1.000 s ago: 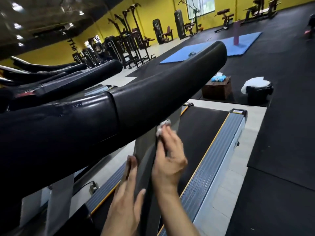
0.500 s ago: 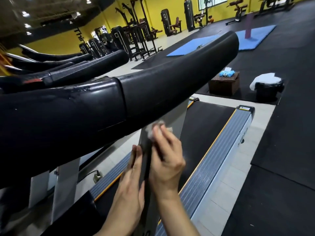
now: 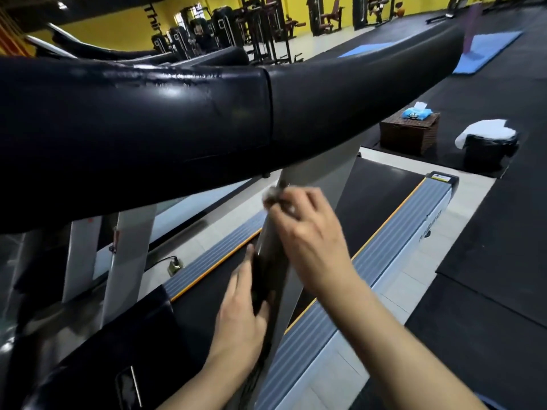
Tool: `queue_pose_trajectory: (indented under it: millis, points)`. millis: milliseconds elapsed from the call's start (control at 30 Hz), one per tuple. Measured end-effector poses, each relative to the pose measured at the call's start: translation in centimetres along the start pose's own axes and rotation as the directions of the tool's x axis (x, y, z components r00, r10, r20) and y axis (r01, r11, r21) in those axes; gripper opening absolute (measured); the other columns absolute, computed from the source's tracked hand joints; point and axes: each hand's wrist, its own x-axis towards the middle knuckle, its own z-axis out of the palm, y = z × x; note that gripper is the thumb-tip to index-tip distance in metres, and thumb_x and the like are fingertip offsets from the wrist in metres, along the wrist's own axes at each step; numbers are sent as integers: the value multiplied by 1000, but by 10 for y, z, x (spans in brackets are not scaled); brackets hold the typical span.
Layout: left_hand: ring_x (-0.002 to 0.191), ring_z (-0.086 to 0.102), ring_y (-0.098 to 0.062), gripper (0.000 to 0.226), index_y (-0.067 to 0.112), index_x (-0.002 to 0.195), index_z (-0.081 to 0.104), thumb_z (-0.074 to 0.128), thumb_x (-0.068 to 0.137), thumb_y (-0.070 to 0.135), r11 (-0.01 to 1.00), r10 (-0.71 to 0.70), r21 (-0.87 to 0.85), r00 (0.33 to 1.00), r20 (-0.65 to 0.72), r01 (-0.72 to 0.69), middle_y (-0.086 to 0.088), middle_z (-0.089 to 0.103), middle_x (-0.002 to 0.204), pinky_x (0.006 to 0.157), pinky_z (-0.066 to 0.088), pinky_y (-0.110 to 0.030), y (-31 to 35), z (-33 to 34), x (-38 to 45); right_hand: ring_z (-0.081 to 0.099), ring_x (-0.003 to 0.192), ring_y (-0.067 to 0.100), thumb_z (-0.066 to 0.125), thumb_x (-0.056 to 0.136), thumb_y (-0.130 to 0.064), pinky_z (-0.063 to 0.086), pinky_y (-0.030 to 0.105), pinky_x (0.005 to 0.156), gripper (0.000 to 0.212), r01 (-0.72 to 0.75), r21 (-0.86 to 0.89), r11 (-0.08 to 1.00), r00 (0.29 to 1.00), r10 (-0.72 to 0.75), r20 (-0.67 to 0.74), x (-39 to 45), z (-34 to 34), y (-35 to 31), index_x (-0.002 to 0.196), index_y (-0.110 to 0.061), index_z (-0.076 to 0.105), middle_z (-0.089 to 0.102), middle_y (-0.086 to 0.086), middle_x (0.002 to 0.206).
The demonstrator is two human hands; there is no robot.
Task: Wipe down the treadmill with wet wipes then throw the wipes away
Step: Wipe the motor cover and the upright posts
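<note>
The treadmill's thick black handrail [image 3: 207,119] crosses the upper half of the view. Under it a grey upright post [image 3: 313,176] slopes down to the deck. My right hand [image 3: 310,238] presses a crumpled white wet wipe [image 3: 272,196] against the top of that post, just below the handrail. My left hand [image 3: 239,318] lies lower on the post's left side, fingers flat along it and holding nothing. The black running belt [image 3: 376,202] with grey side rails [image 3: 393,247] lies beyond the hands.
A brown wicker box [image 3: 410,134] with a blue wipes pack [image 3: 416,112] stands on the floor behind the treadmill. To its right stands a black bin [image 3: 488,152] lined with a white bag. More treadmills on the left, blue mats and gym machines at the back.
My view has dropped and moved closer. My right hand with the wipe has slid a little down the post from the handrail; my left hand stays flat lower on the post.
</note>
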Motion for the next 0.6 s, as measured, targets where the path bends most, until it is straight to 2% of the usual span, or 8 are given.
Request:
queue_pose_trajectory:
  millis: [133, 233, 300, 367, 433, 500, 533, 600]
  points:
    - [137, 40, 0, 91, 45, 156, 21, 70, 89, 8, 999, -42, 24, 998, 36, 42, 23, 38, 151, 100, 18, 6, -21, -6, -12, 48, 100, 29, 61, 94, -7, 46, 33, 83, 13, -240, 92, 967, 954, 252, -161, 6, 3, -2, 99, -9, 72, 64, 8, 113]
    - [133, 51, -9, 89, 42, 157, 23, 72, 89, 10, 994, -87, 68, 996, 36, 84, 16, 51, 148, 103, 37, -17, -18, -8, -13, 49, 86, 27, 58, 98, -11, 48, 39, 77, 18, -179, 175, 968, 976, 197, -94, -44, 23, -41, 105, -12, 75, 66, 5, 104]
    - [129, 55, -14, 90, 45, 156, 18, 70, 90, 14, 989, -99, 118, 994, 39, 94, 13, 55, 146, 99, 44, -29, -14, -11, -14, 48, 87, 24, 63, 96, -10, 50, 35, 78, 19, -124, 223, 967, 988, 142, -66, -67, 24, -50, 112, -12, 75, 67, 5, 106]
    - [126, 57, -17, 90, 52, 154, 12, 70, 92, 22, 991, -77, 113, 996, 44, 71, 13, 55, 146, 96, 47, -34, -14, -12, -15, 52, 90, 23, 66, 94, -5, 49, 30, 82, 20, -165, 284, 945, 960, 220, -173, -57, 20, -34, 111, -10, 76, 64, 4, 107]
    - [117, 62, -21, 83, 56, 154, 10, 66, 94, 39, 994, -62, 95, 997, 48, 57, 14, 56, 145, 95, 49, -38, -13, -11, -17, 58, 95, 22, 62, 93, -3, 49, 28, 87, 20, -320, 404, 857, 849, 449, -279, -30, 16, -6, 107, -8, 75, 61, 1, 106]
    - [112, 65, -18, 79, 57, 154, 9, 60, 94, 50, 995, -64, 84, 997, 51, 60, 17, 55, 145, 98, 51, -40, -12, -10, -18, 61, 99, 21, 62, 83, 2, 52, 37, 87, 31, -495, 511, 703, 697, 672, -249, 0, 12, 25, 107, -15, 72, 65, -5, 104]
    - [113, 65, -15, 78, 57, 154, 9, 59, 94, 52, 995, -64, 78, 997, 50, 60, 18, 54, 146, 100, 50, -40, -11, -10, -18, 61, 100, 19, 61, 79, 2, 53, 39, 86, 36, -555, 534, 638, 637, 739, -220, 7, 11, 35, 107, -18, 71, 66, -8, 103]
    - [118, 64, -13, 79, 57, 154, 8, 58, 94, 52, 996, -57, 71, 997, 44, 54, 18, 53, 147, 102, 50, -42, -10, -10, -17, 60, 100, 18, 59, 76, 3, 52, 33, 87, 41, -582, 576, 574, 595, 783, -180, 3, 16, 38, 108, -21, 70, 66, -9, 102]
